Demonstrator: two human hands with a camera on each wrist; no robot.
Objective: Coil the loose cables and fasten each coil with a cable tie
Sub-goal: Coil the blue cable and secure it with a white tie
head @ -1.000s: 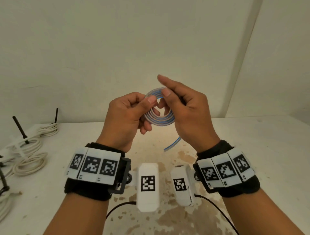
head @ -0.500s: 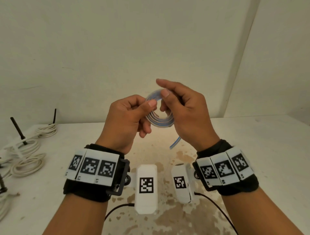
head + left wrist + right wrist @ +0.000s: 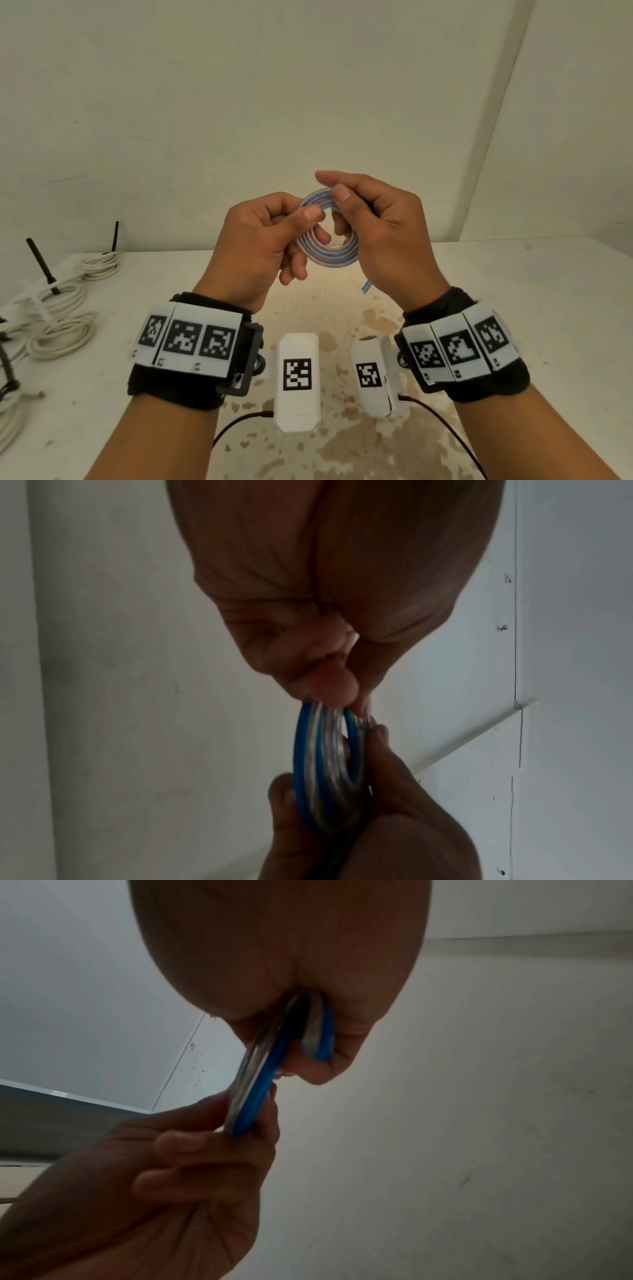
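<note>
Right now you hold the blue-and-white cable coil (image 3: 327, 240) up in the air between both hands, above the stained white table (image 3: 513, 308) and in front of the wall (image 3: 274, 102). Your left hand (image 3: 260, 246) pinches the coil's left rim between thumb and curled fingers; your right hand (image 3: 383, 233) grips its upper right rim, thumb and forefinger closed on the top turn. In the left wrist view the coil (image 3: 329, 767) shows edge-on, several turns stacked, with your fingertips (image 3: 334, 685) clamped on its top. In the right wrist view it runs out of your palm, again edge-on (image 3: 255, 1085), and your own hand hides the rest of it. A short loose tail (image 3: 365, 285) hangs below the coil, just beside your right wrist.

Below the coil, the two white wrist cameras (image 3: 297, 373) hang over the table, and your forearms cover much of the table's near part. Well to the left of the coil, white cable coils (image 3: 60, 334) lie on the table's left end, among upright black rods (image 3: 42, 267). Further left, at the picture's edge, more white cable shows only in part, with a dark cord (image 3: 7, 373) across it.
</note>
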